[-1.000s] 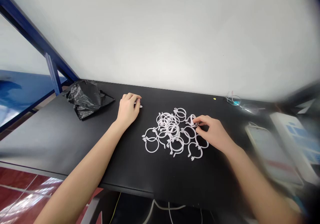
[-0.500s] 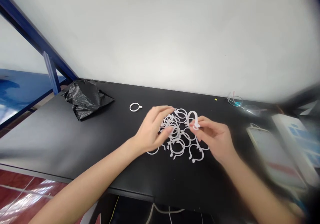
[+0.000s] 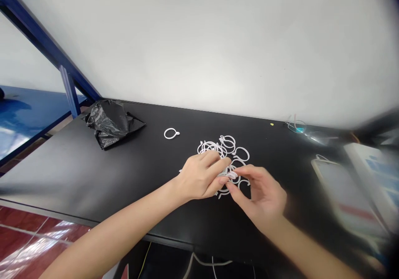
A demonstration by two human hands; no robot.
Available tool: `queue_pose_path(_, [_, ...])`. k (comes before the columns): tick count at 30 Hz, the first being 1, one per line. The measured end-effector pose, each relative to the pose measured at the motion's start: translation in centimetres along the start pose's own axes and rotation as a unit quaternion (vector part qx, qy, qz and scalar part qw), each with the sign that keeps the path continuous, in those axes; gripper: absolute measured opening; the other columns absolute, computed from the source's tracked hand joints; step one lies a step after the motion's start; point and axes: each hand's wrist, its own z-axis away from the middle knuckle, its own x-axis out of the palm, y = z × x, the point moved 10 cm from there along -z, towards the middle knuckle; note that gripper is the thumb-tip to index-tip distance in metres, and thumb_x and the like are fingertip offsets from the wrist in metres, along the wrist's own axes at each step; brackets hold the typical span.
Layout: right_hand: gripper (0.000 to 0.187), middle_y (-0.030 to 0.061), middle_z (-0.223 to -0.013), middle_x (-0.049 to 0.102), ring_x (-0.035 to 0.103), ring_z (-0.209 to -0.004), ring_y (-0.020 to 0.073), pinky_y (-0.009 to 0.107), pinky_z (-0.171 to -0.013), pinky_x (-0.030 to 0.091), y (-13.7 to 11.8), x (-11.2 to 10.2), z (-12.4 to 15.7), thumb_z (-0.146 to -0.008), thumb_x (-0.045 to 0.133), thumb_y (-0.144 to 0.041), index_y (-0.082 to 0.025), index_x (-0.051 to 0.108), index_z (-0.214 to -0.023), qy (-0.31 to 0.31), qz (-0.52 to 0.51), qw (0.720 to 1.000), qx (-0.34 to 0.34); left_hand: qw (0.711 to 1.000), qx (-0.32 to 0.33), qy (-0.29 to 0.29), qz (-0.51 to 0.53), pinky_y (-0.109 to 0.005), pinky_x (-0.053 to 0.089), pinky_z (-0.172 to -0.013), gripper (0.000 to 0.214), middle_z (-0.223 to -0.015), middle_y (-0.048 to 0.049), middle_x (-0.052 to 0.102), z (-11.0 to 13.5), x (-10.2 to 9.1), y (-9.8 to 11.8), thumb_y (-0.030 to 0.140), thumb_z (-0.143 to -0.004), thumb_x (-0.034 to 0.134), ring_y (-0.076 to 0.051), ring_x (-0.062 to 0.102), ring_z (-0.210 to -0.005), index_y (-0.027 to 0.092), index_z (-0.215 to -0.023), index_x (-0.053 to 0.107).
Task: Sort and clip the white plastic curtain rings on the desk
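Observation:
A loose pile of white plastic rings with small clasps lies on the black table. Over the pile, my left hand pinches one white plastic ring between thumb and fingers. My right hand closes its thumb and index fingertip on the same ring from the other side. The fingers cover most of this ring, so whether its clasp is fastened cannot be seen. A single closed ring lies apart, to the left of the pile.
A crumpled black plastic bag rests at the back left. Eyeglasses stand near the wall on the right. A phone and a white box lie at the right. Blue metal framing borders the left side.
My hands have come together over the pile. The right hand brought a ring down and left, and the left fingers, spread before, now pinch it.

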Motion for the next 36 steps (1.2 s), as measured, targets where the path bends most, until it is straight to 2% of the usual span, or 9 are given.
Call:
queue_pose_path(4, [0.040,0.0026,-0.090,0.074,0.071,-0.076,0.0185,0.032,-0.069,0.062,-1.4,0.6,0.4,-0.080,0.066,-0.001,-0.026,0.067,-0.111,-0.023,0.046,0.996,-0.074,1.000,0.000,0.012,-0.027,-0.026,0.047,-0.054,0.041,-0.076,-0.0058,0.058,-0.4,-0.6,0.1,0.037,-0.100,0.026,-0.016,0.054,-0.065,0.014,-0.099,0.060])
queue_pose_path(8, [0.038,0.0045,-0.089,0.074,0.071,-0.074,0.0187,0.029,-0.059,0.061,-3.1,1.5,0.1,-0.080,0.064,0.002,-0.025,0.070,-0.107,-0.038,0.056,0.990,-0.125,0.999,-0.019,0.032,0.029,-0.024,0.044,-0.050,0.040,-0.072,-0.0054,0.057,-0.5,-1.1,-0.1,0.036,-0.099,0.028,-0.014,0.050,-0.061,0.015,-0.086,0.059])
queue_pose_path(15, [0.036,0.0025,-0.077,0.070,0.066,-0.061,0.0157,0.026,-0.050,0.058,-4.2,2.7,1.0,-0.081,0.062,0.001,-0.024,0.070,-0.106,-0.065,0.036,0.984,-0.161,0.994,0.024,0.017,0.104,-0.022,0.040,-0.045,0.043,-0.071,-0.0045,0.059,0.0,-0.5,0.7,0.030,-0.101,0.023,-0.011,0.052,-0.056,0.016,-0.078,0.057])
queue_pose_path(22, [0.039,0.0043,-0.079,0.069,0.066,-0.066,0.0159,0.027,-0.053,0.058,-3.9,3.2,1.5,-0.083,0.058,0.004,-0.022,0.068,-0.111,-0.096,0.005,0.983,-0.159,0.996,0.038,0.013,0.074,-0.024,0.030,-0.039,0.048,-0.055,-0.0004,0.045,0.2,-0.3,1.0,0.023,-0.099,0.018,-0.010,0.032,-0.044,0.018,-0.062,0.048])
queue_pose_path(28, [0.035,0.0065,-0.087,0.071,0.068,-0.071,0.0166,0.027,-0.058,0.059,-3.4,3.0,1.0,-0.084,0.061,0.000,-0.019,0.069,-0.113,-0.104,-0.014,0.981,-0.164,0.997,0.053,0.006,0.050,-0.025,0.032,-0.044,0.044,-0.058,0.0000,0.047,-0.1,-0.5,0.9,0.022,-0.098,0.021,-0.011,0.034,-0.046,0.018,-0.065,0.049])
queue_pose_path(30, [0.040,0.0082,-0.094,0.072,0.069,-0.078,0.0191,0.032,-0.065,0.061,-2.6,2.6,0.8,-0.085,0.062,-0.006,-0.020,0.065,-0.122,-0.099,-0.016,0.984,-0.147,1.000,0.011,0.007,0.018,-0.025,0.036,-0.049,0.041,-0.062,-0.0007,0.051,-0.4,-1.0,-1.0,0.024,-0.099,0.024,-0.012,0.042,-0.051,0.017,-0.071,0.053])
queue_pose_path(32, [0.045,0.0079,-0.098,0.073,0.070,-0.082,0.0199,0.036,-0.071,0.062,-1.2,1.8,0.5,-0.087,0.060,-0.009,-0.022,0.059,-0.131,-0.076,-0.024,0.991,-0.105,0.993,-0.107,0.016,-0.038,-0.024,0.039,-0.055,0.037,-0.070,-0.0019,0.056,-0.2,-1.9,-5.1,0.030,-0.100,0.030,-0.012,0.050,-0.058,0.017,-0.078,0.056])
queue_pose_path(34, [0.044,0.0054,-0.097,0.073,0.070,-0.080,0.0178,0.034,-0.073,0.062,0.3,0.9,0.4,-0.088,0.059,-0.008,-0.024,0.059,-0.129,-0.046,-0.025,0.997,-0.060,0.962,-0.250,0.027,-0.105,-0.024,0.039,-0.058,0.034,-0.077,-0.0023,0.059,1.0,-3.4,-10.0,0.038,-0.100,0.038,-0.012,0.053,-0.062,0.017,-0.082,0.058])
queue_pose_path(36, [0.041,0.0029,-0.094,0.073,0.070,-0.078,0.0161,0.031,-0.071,0.062,1.2,0.4,0.5,-0.088,0.059,-0.008,-0.026,0.061,-0.125,-0.028,-0.020,0.999,-0.036,0.931,-0.332,0.025,-0.151,-0.025,0.040,-0.061,0.034,-0.082,-0.0029,0.060,2.4,-4.6,-13.8,0.045,-0.097,0.046,-0.014,0.057,-0.067,0.017,-0.083,0.059])
